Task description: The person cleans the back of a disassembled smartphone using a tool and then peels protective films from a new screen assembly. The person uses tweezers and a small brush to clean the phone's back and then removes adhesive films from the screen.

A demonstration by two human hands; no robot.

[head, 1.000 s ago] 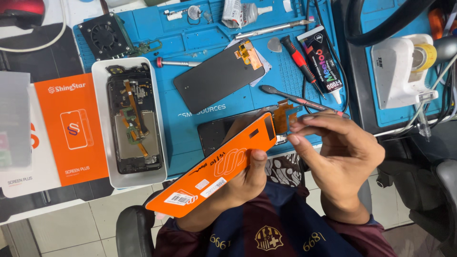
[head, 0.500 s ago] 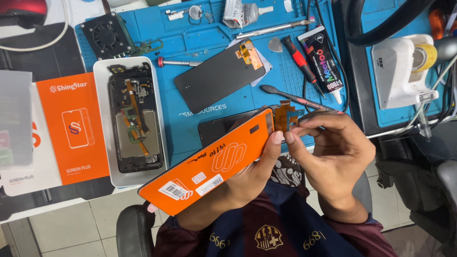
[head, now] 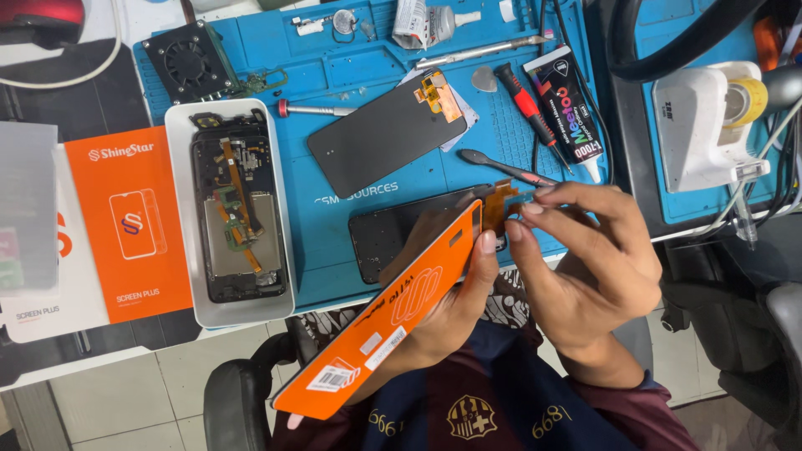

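The left hand (head: 451, 309) holds the flat orange-covered phone screen (head: 393, 313) tight from below, tilted up so the right hand (head: 585, 267) can pinch its small orange ribbon cable (head: 499, 203), above the blue desk mat (head: 334, 217)

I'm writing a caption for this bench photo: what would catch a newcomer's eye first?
The bright orange-backed screen panel at bottom centre stands out, held slanted in the left hand while the right hand pinches the flex cable at its top end. To the left on the blue mat lies an opened phone in a white frame, its insides bared. Beside that sits an orange box.
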